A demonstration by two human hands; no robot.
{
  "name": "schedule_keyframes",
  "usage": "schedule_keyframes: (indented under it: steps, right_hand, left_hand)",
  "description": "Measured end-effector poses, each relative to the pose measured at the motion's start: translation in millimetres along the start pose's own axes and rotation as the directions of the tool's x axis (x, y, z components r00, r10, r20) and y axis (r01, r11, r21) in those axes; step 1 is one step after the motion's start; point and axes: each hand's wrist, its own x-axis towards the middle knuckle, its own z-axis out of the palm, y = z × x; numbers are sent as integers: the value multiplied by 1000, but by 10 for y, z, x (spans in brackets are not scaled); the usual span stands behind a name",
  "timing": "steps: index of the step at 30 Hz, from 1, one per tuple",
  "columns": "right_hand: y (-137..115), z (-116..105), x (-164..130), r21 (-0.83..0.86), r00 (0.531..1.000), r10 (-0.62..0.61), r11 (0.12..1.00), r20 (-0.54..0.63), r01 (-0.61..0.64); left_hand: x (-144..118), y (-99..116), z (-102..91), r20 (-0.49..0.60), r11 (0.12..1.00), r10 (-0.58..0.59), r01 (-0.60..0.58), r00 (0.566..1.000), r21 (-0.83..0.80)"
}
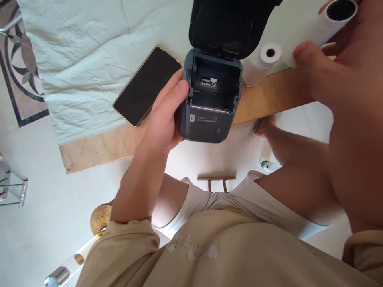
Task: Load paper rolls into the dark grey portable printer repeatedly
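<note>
My left hand (166, 113) grips the left side of a small dark grey printer (209, 99) held at the table's front edge. The printer's lid (227, 24) stands open and its paper bay shows empty, with a small label inside. My right hand (338, 75) is raised close to the camera at the upper right, fingers closed on a white paper roll (321, 30) whose dark core faces me. A second white paper roll (261, 63) lies on the table just right of the printer.
A black phone (146, 85) lies face up on a pale wrinkled cloth (83, 59) covering the wooden table (101, 145). Below are my knees, a bare foot (265, 124), a plastic bottle (269, 165) on the white floor and a round wooden stool (100, 217).
</note>
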Motion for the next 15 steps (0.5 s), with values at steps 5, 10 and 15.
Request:
schedule_keyframes:
  steps: [5, 10, 15]
  right_hand:
    - [94, -39, 222, -97, 995, -2, 995, 96, 11]
    - [277, -33, 336, -87, 990, -76, 992, 118, 86]
    - [485, 51, 374, -5, 976, -198, 980, 89, 199]
  left_hand:
    - [143, -114, -226, 118, 996, 91, -91, 989, -3]
    - [157, -117, -213, 117, 996, 78, -82, 990, 34]
    - [137, -59, -142, 75, 992, 79, -86, 994, 95]
